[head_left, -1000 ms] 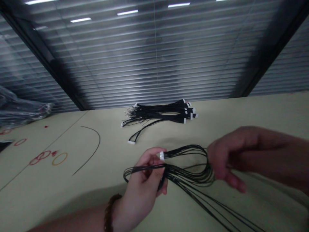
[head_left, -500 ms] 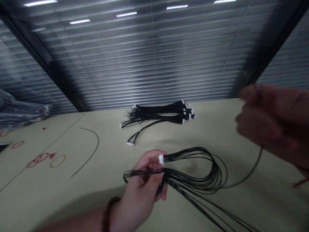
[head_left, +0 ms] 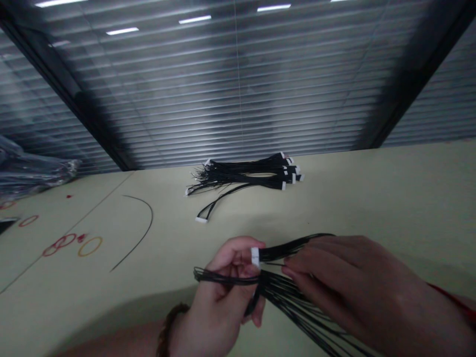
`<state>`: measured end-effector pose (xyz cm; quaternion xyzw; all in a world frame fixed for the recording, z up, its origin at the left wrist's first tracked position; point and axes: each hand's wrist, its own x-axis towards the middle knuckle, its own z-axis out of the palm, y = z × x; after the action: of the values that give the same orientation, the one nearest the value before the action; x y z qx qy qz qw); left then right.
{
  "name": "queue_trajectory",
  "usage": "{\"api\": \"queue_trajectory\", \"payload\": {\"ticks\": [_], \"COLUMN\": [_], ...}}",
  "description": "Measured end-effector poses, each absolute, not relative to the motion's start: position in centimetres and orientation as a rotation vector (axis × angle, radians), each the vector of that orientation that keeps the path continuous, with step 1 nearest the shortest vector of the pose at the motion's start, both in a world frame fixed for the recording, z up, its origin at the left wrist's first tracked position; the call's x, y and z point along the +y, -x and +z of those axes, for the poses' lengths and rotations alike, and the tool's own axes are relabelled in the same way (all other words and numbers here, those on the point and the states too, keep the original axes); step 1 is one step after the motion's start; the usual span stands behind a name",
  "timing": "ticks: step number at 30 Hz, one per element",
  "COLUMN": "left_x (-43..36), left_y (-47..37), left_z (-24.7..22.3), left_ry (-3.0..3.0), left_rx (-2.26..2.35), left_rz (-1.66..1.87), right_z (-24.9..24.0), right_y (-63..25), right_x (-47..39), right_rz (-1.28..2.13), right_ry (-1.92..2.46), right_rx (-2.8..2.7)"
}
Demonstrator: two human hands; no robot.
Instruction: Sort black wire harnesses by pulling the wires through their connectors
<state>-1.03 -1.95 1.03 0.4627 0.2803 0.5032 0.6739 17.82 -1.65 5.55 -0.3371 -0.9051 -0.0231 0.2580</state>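
Note:
My left hand (head_left: 226, 292) is closed around a bundle of black wires (head_left: 282, 292), whose loop sticks out to the left over the thumb side. The same fingers hold a white connector (head_left: 255, 258), with several black wires leaving its right side. Just right of this connector, my right hand (head_left: 338, 277) pinches a thin black wire (head_left: 273, 264), its end pointing at the connector. Whether that end sits inside the connector cannot be made out. My right hand covers the wires' bend on the right.
Farther back on the table (head_left: 372, 198) lies a pile of black wire harnesses (head_left: 245, 173) with white connectors. A loose black wire (head_left: 151, 218), a yellow rubber band (head_left: 90, 246) and red rubber bands (head_left: 65, 241) lie left. Plastic bags (head_left: 33, 171) sit by the blinds (head_left: 238, 99).
My right hand has come down from the upper right to beside the white connector, bringing the wire's end with it. My left hand keeps its hold, slightly farther right.

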Motion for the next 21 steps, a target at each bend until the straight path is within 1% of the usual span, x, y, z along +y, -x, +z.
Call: {"api": "queue_trajectory", "payload": {"ticks": [9,21], "left_x": [-2.15,-2.19], "left_y": [0.95,0.93], "left_z": [1.4,1.25], "left_ry": [-1.079,-1.083], "left_rx": [0.652,0.659], "left_rz": [1.124,1.12], "right_z": [5.12,5.35], "right_y": [-17.53,-17.42], "right_x": [-1.69,-2.0], "right_rz": [-0.081,-0.021], "right_ry": [0.891,0.84], "right_rx": [-2.455,-2.481]}}
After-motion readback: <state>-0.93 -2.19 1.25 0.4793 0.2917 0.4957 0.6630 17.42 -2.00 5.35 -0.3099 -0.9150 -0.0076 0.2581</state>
